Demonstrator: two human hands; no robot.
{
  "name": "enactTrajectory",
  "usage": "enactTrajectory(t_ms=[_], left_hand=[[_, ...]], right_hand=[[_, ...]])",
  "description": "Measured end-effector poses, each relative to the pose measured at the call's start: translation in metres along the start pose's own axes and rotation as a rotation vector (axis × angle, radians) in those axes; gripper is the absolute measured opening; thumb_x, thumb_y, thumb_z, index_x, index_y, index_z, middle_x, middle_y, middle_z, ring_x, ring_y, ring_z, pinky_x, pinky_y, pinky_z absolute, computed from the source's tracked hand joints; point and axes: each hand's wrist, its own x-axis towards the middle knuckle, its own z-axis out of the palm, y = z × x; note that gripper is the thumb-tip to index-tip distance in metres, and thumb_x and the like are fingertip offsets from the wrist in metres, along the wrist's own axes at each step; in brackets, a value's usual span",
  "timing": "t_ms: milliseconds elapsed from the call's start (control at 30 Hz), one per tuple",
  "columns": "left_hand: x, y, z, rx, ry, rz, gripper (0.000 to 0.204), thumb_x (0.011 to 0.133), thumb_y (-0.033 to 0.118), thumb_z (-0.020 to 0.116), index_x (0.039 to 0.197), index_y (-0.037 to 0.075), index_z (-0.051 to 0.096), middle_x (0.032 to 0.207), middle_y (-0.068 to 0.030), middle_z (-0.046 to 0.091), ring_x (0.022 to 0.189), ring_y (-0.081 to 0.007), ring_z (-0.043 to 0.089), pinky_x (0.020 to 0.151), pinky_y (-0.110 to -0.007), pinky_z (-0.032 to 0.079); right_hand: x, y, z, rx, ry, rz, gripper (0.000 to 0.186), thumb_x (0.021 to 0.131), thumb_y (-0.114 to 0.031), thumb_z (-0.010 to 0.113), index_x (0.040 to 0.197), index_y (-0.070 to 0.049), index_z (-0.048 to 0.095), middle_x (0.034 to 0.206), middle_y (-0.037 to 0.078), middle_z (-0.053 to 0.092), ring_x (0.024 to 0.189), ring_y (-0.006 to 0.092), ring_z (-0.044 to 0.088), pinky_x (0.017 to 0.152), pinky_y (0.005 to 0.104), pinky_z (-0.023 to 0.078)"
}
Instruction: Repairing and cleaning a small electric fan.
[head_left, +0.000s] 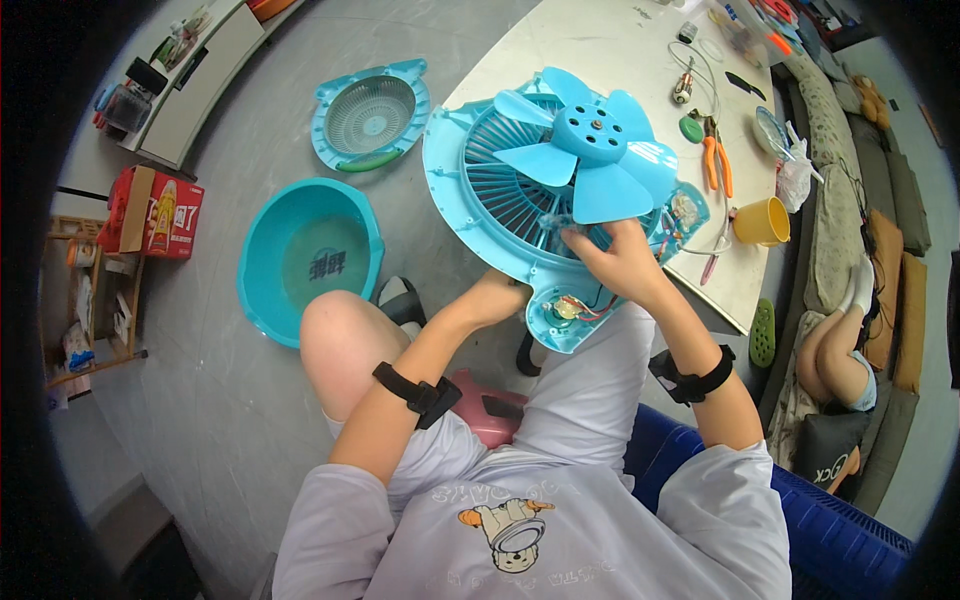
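A light-blue fan housing (450, 190) with a slatted round grille rests partly on the table's edge, tilted toward my lap. Its blue fan blades (610, 190) are mounted at the centre. My left hand (497, 298) grips the housing's lower rim from beneath, its fingertips hidden. Under the lowest blade, my right hand (622, 262) reaches into the grille with bent fingers. By those fingertips is a small crumpled greyish thing (556, 226), too unclear to name. Red and dark wires and a small round part (568, 307) show in the housing's base. More exposed wiring (685, 210) lies to the right.
Orange-handled pliers (717, 165), a screwdriver (684, 85), a black knife (745, 86) and a yellow cup (762, 222) are on the white table (600, 45). On the floor at left are a turquoise basin (262, 300) and a blue fan cover (330, 130). Another person's legs (835, 350) are on the sofa.
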Motion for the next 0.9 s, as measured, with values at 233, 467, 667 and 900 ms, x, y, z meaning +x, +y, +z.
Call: enactTrajectory(t_ms=[233,467,667,900], left_hand=[[0.001,0.010,-0.015,0.440,-0.347,-0.350,0.030,0.082,0.012,0.058,0.110,0.003,0.063,0.097,-0.0176,0.067,0.084,-0.0248,0.063,0.073,-0.035,0.050],[0.001,-0.010,0.000,0.307,-0.150,0.059,0.025,0.083,0.010,0.059,0.106,0.001,0.064,0.101,-0.0160,0.067,0.091,-0.0242,0.063,0.080,-0.037,0.049],[0.001,0.003,-0.002,0.215,-0.126,0.039,0.028,0.082,0.008,0.057,0.109,0.001,0.064,0.105,-0.0174,0.067,0.099,-0.0258,0.063,0.084,-0.039,0.048],[-0.002,-0.012,0.003,0.423,-0.149,0.096,0.028,0.085,0.013,0.057,0.109,-0.002,0.061,0.104,-0.0170,0.066,0.091,-0.0240,0.062,0.081,-0.037,0.049]], right_hand=[[0.009,-0.014,-0.010,-0.340,-0.368,0.040,0.024,0.074,-0.017,0.071,0.082,0.003,0.063,0.079,0.016,0.061,0.081,0.0303,0.061,0.076,0.0375,0.049],[0.005,0.001,-0.005,-0.198,-0.239,0.065,0.023,0.075,-0.012,0.071,0.091,0.002,0.062,0.089,0.013,0.063,0.081,0.0227,0.064,0.074,0.0340,0.051],[0.006,-0.001,-0.011,-0.060,-0.347,0.144,0.021,0.080,-0.009,0.068,0.097,0.001,0.061,0.094,0.011,0.063,0.082,0.0212,0.062,0.075,0.0353,0.051],[0.008,-0.002,-0.015,-0.294,-0.144,-0.044,0.013,0.074,-0.005,0.065,0.087,-0.004,0.065,0.080,0.013,0.066,0.082,0.0315,0.063,0.074,0.0399,0.049]])
